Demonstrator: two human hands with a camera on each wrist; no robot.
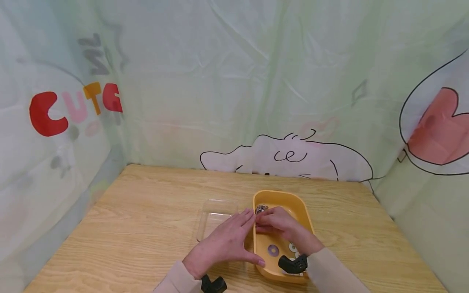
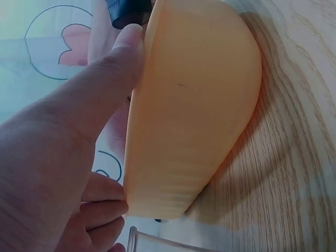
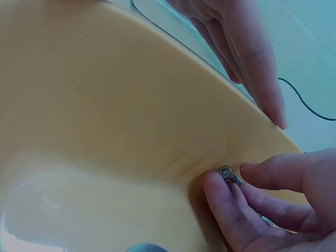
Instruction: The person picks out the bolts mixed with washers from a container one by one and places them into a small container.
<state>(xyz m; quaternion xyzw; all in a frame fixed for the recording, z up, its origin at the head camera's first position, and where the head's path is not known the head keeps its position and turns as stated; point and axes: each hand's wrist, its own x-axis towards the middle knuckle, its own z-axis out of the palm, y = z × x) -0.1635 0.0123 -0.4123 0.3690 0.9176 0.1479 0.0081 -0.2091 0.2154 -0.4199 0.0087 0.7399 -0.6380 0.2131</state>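
In the head view my right hand (image 1: 280, 224) reaches into a yellow-orange plastic bin (image 1: 265, 262). Its thumb and fingers pinch a small metal socket-head screw (image 3: 226, 172) by the bin's inner wall, seen close up in the right wrist view. Just beyond those fingers lies a small heap of metal screws (image 1: 261, 208). My left hand (image 1: 227, 244) rests along the bin's left rim, fingers extended, with the thumb at the near part of the rim. The left wrist view shows that thumb and the fingertips against the edge of the bin's outer wall (image 2: 194, 105).
A clear plastic tray (image 1: 216, 209) stands left of the bin, partly behind my left hand. On the bin floor lie a purple ring-shaped washer (image 1: 273, 250) and several white ones (image 1: 292, 247). The wooden table (image 1: 154, 211) meets a printed cloth (image 1: 190, 101) at the back.
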